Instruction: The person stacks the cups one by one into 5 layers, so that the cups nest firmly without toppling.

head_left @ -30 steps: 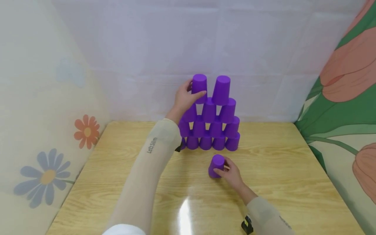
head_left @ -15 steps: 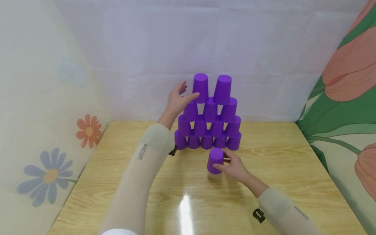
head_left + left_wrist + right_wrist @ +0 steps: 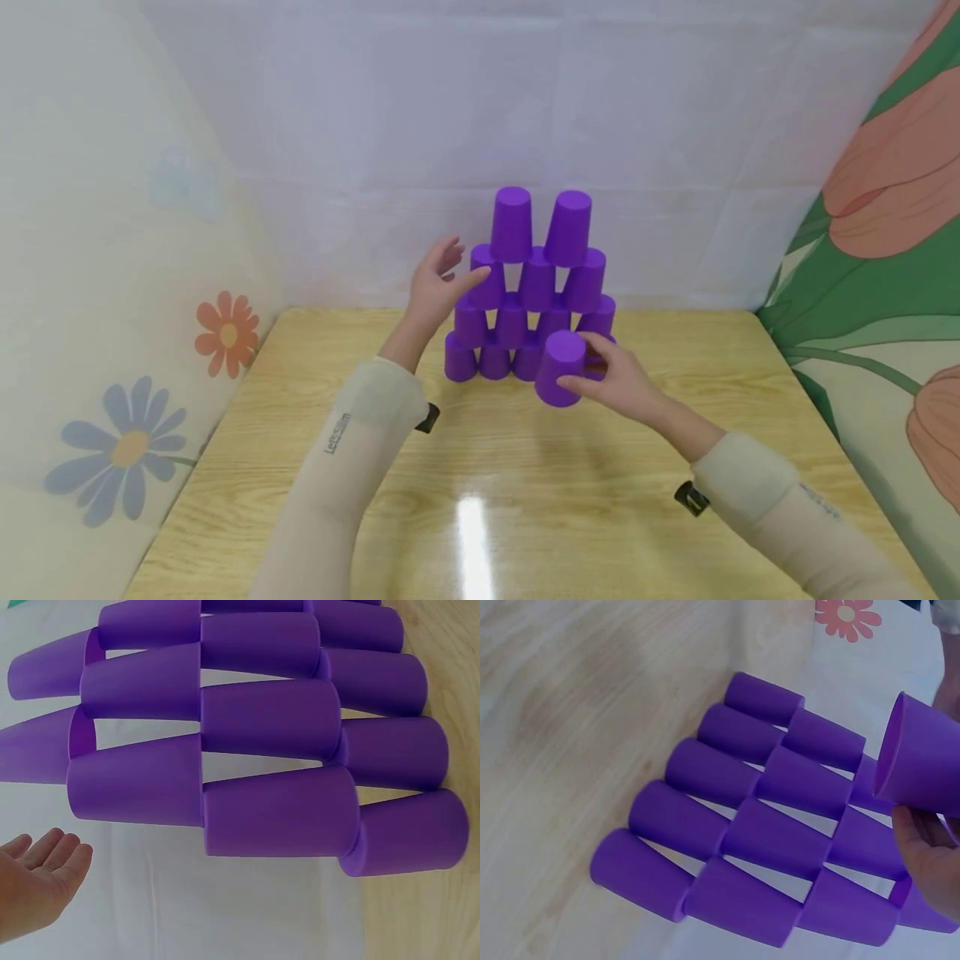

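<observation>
A pyramid of upside-down purple cups [image 3: 512, 323] rises in tiers, with two cups [image 3: 512, 227] forming its top row. My right hand [image 3: 622, 385] pinches a loose purple cup [image 3: 560, 371] between thumb and fingers, raised off the table in front of the pyramid's right side, base up. That held cup [image 3: 922, 757] also shows in the right wrist view, beside the stack. To the left of the pyramid is my left hand [image 3: 437, 287], fingers spread and holding nothing. In the left wrist view the left hand [image 3: 45, 877] is apart from the cups.
The pyramid stands on a wood-grain table [image 3: 337, 358] near its back edge. A white cloth [image 3: 390, 125] hangs behind. Flower-printed panels [image 3: 123, 450] flank the table on both sides. Each wrist wears a small black camera mount [image 3: 428, 417].
My left hand has let go of the top-left cup and drawn back left and down. The right hand has lifted its cup off the table and brought it up toward the pyramid.
</observation>
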{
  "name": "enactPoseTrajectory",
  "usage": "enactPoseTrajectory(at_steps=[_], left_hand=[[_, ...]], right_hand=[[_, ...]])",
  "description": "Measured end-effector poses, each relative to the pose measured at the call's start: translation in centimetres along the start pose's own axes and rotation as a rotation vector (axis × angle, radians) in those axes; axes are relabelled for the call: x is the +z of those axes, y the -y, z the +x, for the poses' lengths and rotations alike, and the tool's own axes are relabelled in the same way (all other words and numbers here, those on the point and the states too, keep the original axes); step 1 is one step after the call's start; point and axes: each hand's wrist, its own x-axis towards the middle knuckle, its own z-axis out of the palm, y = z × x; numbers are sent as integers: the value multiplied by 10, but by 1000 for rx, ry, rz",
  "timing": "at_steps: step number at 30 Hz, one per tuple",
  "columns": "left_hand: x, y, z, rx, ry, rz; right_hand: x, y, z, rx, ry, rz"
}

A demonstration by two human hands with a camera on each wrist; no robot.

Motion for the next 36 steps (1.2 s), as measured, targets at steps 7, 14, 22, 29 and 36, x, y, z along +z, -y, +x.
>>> enactPoseTrajectory(at_steps=[7,14,22,29,36], left_hand=[[-6,16,-19,4,-5,3],[-5,35,-39,-54,-14,5],[6,44,-60,-87,-11,-99],[15,69,-71,-106,-14,-103],[20,82,-82,-141,-5,-123]], right_hand=[[-17,12,8,-4,35,23],[-34,28,20,-41,47,27],[-55,52,43,-87,-42,75],[-70,69,63,-61,-117,64],[-75,83,81,-45,-156,19]])
